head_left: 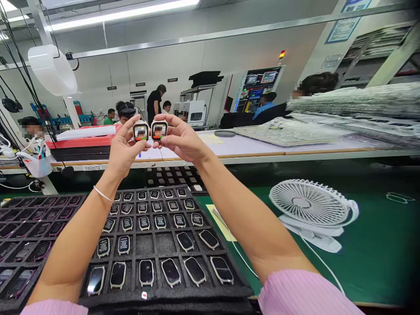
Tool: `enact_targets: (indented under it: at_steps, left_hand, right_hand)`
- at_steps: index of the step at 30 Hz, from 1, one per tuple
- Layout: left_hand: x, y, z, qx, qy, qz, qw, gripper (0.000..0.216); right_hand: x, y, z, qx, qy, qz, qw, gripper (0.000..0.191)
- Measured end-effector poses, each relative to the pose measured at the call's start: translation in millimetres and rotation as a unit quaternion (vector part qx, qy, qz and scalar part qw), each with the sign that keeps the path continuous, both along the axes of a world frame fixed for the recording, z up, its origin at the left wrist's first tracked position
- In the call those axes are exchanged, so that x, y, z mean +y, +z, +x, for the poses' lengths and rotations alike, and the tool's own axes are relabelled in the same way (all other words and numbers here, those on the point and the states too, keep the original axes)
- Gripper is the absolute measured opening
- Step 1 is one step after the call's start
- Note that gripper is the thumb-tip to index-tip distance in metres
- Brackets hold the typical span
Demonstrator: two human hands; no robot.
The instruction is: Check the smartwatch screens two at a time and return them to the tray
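Between the thumb and fingers of my left hand [123, 151] is a smartwatch case without a strap [141, 132], its screen lit with a colour picture. My right hand [185, 141] pinches a second strapless smartwatch case [159, 130], also lit, close beside the first. Both are raised side by side at about eye level, screens towards me. Below my arms lies a black foam tray [144, 245] with rows of similar light-rimmed watch cases; some screens show white text, others are dark. Two neighbouring compartments in its second row from the front hold no watch.
Another foam tray [19, 262] with purple-rimmed watches lies at the left. A white fan [308, 203] stands on the green mat [370, 271], its cable trailing forward. The raised shelf [256, 153] carries stacked clear plastic trays [357, 105] and a red stack [85, 136]. Several people are beyond.
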State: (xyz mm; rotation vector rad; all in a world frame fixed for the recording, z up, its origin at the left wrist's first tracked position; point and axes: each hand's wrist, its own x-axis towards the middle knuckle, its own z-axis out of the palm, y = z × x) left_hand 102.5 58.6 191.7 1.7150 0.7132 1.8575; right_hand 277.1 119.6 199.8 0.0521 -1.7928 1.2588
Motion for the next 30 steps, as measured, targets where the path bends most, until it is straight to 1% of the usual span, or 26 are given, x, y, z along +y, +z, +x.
enact_targets:
  at_steps: [4,12,17,20,25,30]
  left_hand:
    - [1.8,-0.5,-1.4,0.009,0.002,0.012,1.000,0.065]
    - [-2.7,0.7,2.2,-0.009,0.023,-0.013,1.000,0.065]
    - [-5.6,1.5,2.6,-0.019,0.019,-0.020,0.999,0.068]
    - [-4.5,0.7,2.1,-0.032,0.023,-0.030,0.999,0.069]
    - [-3.1,-2.3,4.1,-0.035,0.013,-0.030,0.999,0.069]
    - [-6.1,-2.9,5.0,-0.023,0.025,-0.039,0.999,0.067]
  right_hand:
    - [2.5,-1.2,-0.3,-0.005,0.002,0.008,1.000,0.058]
    - [2.8,-2.2,-2.3,-0.005,0.005,-0.011,1.000,0.055]
    - [3.6,-2.1,-5.4,0.006,0.011,-0.017,1.000,0.054]
    - [4.0,-1.9,-6.2,-0.005,0.018,-0.022,1.000,0.054]
    - [1.9,-4.1,-3.5,-0.006,0.007,-0.026,1.000,0.052]
    - [0.2,-4.8,-2.0,-0.012,-0.001,-0.036,0.999,0.051]
